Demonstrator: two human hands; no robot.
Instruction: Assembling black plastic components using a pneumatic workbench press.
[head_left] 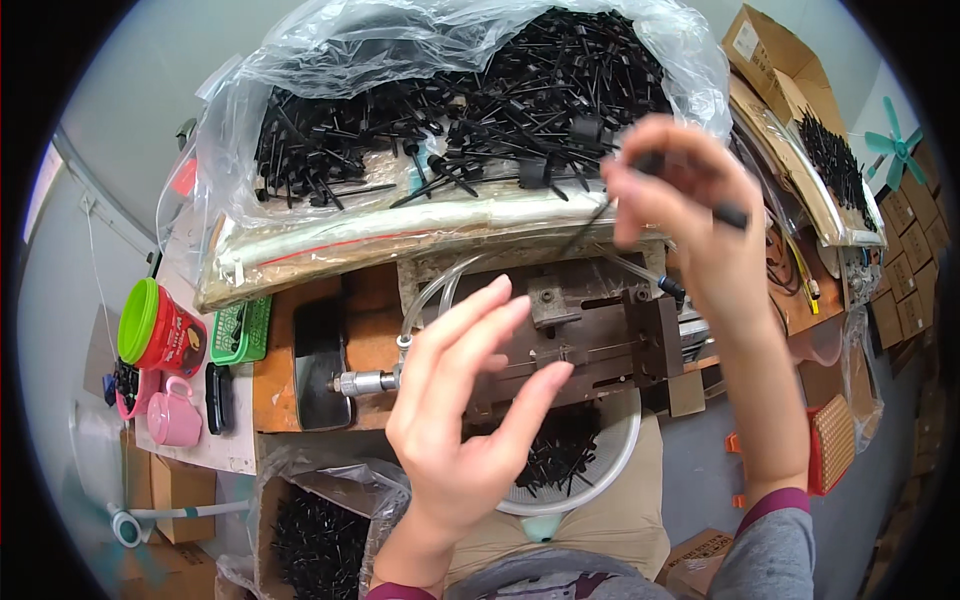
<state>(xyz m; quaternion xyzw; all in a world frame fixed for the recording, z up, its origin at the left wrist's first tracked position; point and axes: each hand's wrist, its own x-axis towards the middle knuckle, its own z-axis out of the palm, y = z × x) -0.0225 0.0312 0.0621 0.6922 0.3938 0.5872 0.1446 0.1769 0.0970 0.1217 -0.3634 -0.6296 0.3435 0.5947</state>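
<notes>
My right hand (pixel 690 195) is raised at the near right edge of the parts pile, its fingers closed and blurred by motion. Between them is a black plastic part with a thin stem (pixel 588 228); a black knob (pixel 731 214) also sticks out by the palm, and whether it belongs to the same part I cannot tell. My left hand (pixel 455 410) hovers over the front of a dark metal fixture (pixel 600 345), fingers spread, holding nothing. Beyond both hands lies a heap of black stemmed parts (pixel 340 135) in a plastic-lined box (pixel 330 265).
Below the fixture, a white basket (pixel 625 440) holds black parts. A lined carton (pixel 320 540) of them stands lower left. On the left are a phone (pixel 320 365), green basket (pixel 250 335), red tub (pixel 180 340) and pink mug (pixel 175 415). Clear hoses (pixel 425 300) cross the fixture.
</notes>
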